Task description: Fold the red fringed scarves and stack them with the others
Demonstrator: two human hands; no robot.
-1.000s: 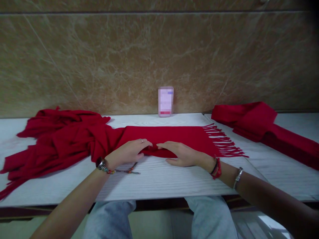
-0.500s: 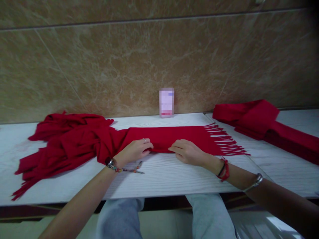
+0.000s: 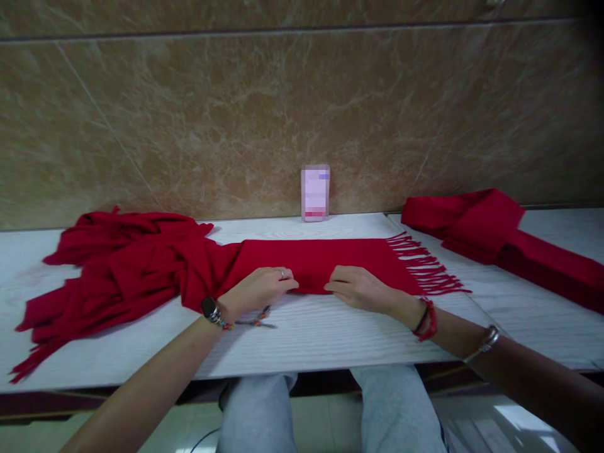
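A red scarf (image 3: 321, 258) lies across the white table in front of me, its right part flat and smooth with a twisted fringe at the end. Its left part runs into a loose, rumpled heap (image 3: 136, 264) of red cloth. My left hand (image 3: 264, 286) pinches the scarf's near edge a little left of the middle. A short way to its right, my right hand (image 3: 358, 287) pinches the same edge, fingers closed. Between the two hands the edge lies nearly straight. Fingertips of both hands are partly hidden.
Another red scarf (image 3: 472, 226), folded lengthwise, lies at the right and runs out of view. A phone (image 3: 316, 194), its screen blurred, leans against the brown marbled wall (image 3: 264, 113). The white table's (image 3: 264, 352) near edge is just above my knees.
My hands have moved slightly apart along the near edge, and the right fingers have closed from a looser pose. The bunched near edge between them now lies straighter and flatter.
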